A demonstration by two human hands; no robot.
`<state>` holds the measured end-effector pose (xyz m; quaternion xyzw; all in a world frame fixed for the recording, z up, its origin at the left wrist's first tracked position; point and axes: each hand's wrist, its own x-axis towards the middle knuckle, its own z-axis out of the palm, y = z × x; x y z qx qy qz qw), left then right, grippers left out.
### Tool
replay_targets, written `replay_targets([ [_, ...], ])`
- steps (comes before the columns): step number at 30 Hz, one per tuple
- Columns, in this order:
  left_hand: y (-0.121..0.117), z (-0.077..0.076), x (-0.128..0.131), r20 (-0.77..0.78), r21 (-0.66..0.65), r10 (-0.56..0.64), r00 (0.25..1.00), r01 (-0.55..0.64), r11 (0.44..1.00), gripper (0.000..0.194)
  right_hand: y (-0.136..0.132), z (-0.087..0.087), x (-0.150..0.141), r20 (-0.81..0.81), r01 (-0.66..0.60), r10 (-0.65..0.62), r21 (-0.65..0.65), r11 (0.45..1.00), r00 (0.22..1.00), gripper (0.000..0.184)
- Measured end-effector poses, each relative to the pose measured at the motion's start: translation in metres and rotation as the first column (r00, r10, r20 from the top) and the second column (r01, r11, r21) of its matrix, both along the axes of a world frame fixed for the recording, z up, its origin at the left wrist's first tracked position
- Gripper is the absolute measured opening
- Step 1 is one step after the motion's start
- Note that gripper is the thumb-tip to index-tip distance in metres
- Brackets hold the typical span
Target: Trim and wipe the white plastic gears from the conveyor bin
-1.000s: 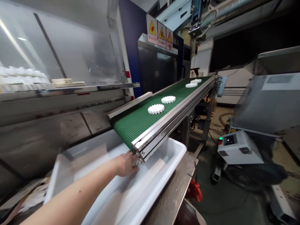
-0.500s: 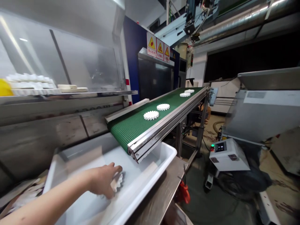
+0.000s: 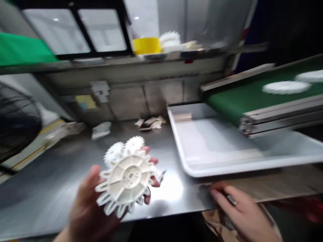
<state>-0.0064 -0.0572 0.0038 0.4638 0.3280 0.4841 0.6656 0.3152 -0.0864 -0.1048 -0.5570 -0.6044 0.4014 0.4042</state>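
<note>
My left hand [image 3: 91, 205] holds a white plastic gear-shaped part [image 3: 126, 179] up over the steel table [image 3: 50, 188], its fingers wrapped behind it. Two smaller white gears [image 3: 124, 148] lie on the table just beyond it. My right hand [image 3: 237, 208] rests at the table's front edge, fingers curled on a thin dark tool [image 3: 230, 199] that is blurred. A white tray [image 3: 227, 168] sits to the right under the end of a green conveyor belt [image 3: 237, 97], which carries more white gears [image 3: 285, 86].
A shelf at the back holds a yellow container [image 3: 146, 45] and a stack of white parts [image 3: 170, 38]. Paper scraps [image 3: 150, 122] lie on the table near the wall. A black fan guard [image 3: 17, 124] is at the left. The view is motion-blurred.
The view swung left and down. My left hand came out of the white tray with the gear and now holds it over the steel table. My right hand has come into view.
</note>
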Motion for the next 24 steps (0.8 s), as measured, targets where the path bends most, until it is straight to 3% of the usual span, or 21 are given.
replay_targets([
  [1, -0.014, -0.007, -0.001, 0.161, -0.116, -0.054, 0.985, 0.073, 0.991, 0.074, -0.002, -0.001, -0.002, 0.025, 0.007, -0.006, -0.015, 1.0, 1.0, 0.031],
  [3, -0.033, -0.022, 0.0, 0.4, -0.218, -0.098, 0.911, 0.198, 0.955, 0.077, -0.006, -0.003, -0.011, 0.12, 0.036, -0.033, -0.021, 0.999, 0.992, 0.033],
  [7, -0.053, -0.055, -0.004, 0.614, -0.278, -0.071, 0.786, 0.3, 0.912, 0.097, -0.019, 0.001, -0.047, 0.221, -0.083, 0.079, 0.009, 0.996, 0.972, 0.03],
  [12, -0.062, -0.076, -0.015, 0.715, -0.272, -0.062, 0.696, 0.359, 0.893, 0.106, -0.024, 0.011, -0.09, 0.2, -0.287, 0.284, -0.018, 0.958, 0.937, 0.021],
  [18, -0.063, -0.081, -0.022, 0.76, -0.262, -0.07, 0.647, 0.402, 0.877, 0.113, -0.021, 0.009, -0.099, 0.181, -0.437, 0.41, 0.148, 0.887, 0.894, 0.02],
  [21, -0.064, -0.086, -0.026, 0.771, -0.269, -0.076, 0.632, 0.431, 0.861, 0.111, -0.022, 0.007, -0.102, 0.09, -0.472, 0.465, 0.087, 0.878, 0.881, 0.025],
  [24, -0.064, -0.091, -0.028, 0.779, -0.278, -0.082, 0.622, 0.459, 0.844, 0.106, -0.024, 0.006, -0.108, 0.011, -0.438, 0.438, 0.016, 0.899, 0.899, 0.028],
])
